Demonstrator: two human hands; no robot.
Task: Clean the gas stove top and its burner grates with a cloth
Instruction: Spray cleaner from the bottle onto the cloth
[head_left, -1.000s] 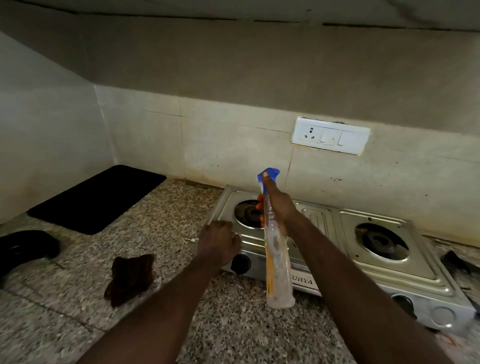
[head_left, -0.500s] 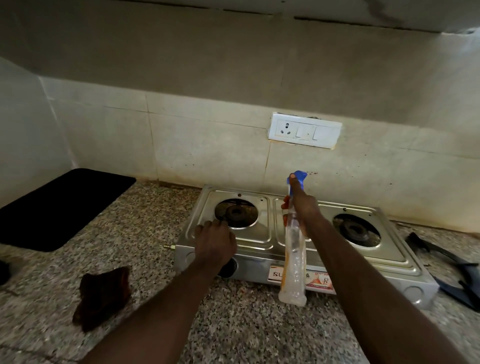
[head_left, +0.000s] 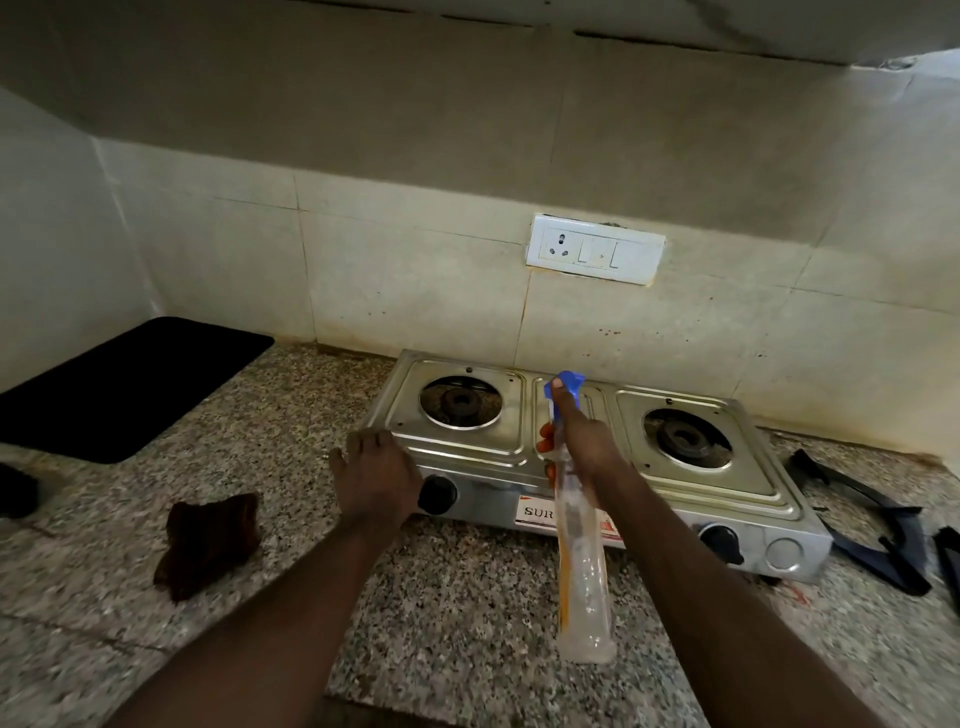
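Observation:
A steel two-burner gas stove (head_left: 509, 441) stands on the granite counter against the tiled wall, both burners bare. My right hand (head_left: 582, 447) grips a clear spray bottle (head_left: 582, 566) with a blue nozzle, held over the stove's middle, nozzle pointing away. My left hand (head_left: 371, 475) rests on the stove's front left corner, fingers spread over the edge. A dark brown cloth (head_left: 210, 540) lies crumpled on the counter left of the stove. Dark burner grates (head_left: 878, 525) lie on the counter to the stove's right.
A black mat (head_left: 119, 387) covers the counter's back left corner. A white socket plate (head_left: 595, 249) sits on the wall above the stove. A dark object (head_left: 15, 491) shows at the left edge. The granite counter (head_left: 467, 597) extends in front of the stove.
My view swung right, then back a little and lower. My left hand slid from the stove's front top near the left burner to its front left corner. My right hand keeps the bottle.

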